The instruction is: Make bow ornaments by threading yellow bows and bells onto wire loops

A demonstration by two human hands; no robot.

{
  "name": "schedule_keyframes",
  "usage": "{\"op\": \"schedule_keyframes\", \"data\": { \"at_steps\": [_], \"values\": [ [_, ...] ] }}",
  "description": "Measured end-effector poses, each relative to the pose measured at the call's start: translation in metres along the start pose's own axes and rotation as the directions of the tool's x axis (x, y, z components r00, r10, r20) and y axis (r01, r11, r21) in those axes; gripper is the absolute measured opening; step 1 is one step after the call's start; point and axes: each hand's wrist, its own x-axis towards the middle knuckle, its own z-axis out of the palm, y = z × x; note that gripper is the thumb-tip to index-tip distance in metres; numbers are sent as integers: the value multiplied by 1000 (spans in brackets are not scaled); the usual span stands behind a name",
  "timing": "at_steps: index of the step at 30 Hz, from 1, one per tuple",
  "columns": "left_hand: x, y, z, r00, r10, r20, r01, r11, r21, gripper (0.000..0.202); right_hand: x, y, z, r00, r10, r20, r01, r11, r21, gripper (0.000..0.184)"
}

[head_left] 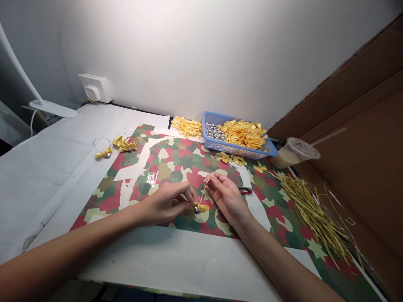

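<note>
Near the lower edge of the camouflage-print mat (176, 161), left-hand fingers (189, 193) pinch a yellow bow (203, 207), right-hand fingers (214, 180) its thin cord (204, 191).

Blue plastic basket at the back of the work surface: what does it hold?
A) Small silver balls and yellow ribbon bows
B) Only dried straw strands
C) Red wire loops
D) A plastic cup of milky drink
A. The blue plastic basket has small silver balls heaped at one end, beside a pile of yellow ribbon bows.

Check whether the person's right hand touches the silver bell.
Apart: the head view shows the right hand pinching the thread, with patterned mat visible between it and the silver bell.
</note>
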Motion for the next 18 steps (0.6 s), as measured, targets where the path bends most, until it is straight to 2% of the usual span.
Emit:
{"op": "schedule_keyframes", "data": {
  "at_steps": [5, 9, 14, 18],
  "values": [
    [1, 4, 0, 997, -76, 23, 77, 995, -56, 10, 0, 2, 0, 1000, -20, -15, 19, 1000, -15, 39],
    [1, 8, -1, 982, -179, 64, 188, 964, -189, 3, -1, 3, -1, 999, -32, -23, 31, 999, -29, 40],
    [3, 12, -1, 959, -253, 125, 282, 891, -355, 2, -1, 2, 1, 999, -39, -18, 38, 999, -36, 39],
    [3, 12, -1, 956, -265, 122, 292, 866, -405, 8, -2, 0, 1, 998, -59, -7, 59, 998, -22, 39]
  ]
}}
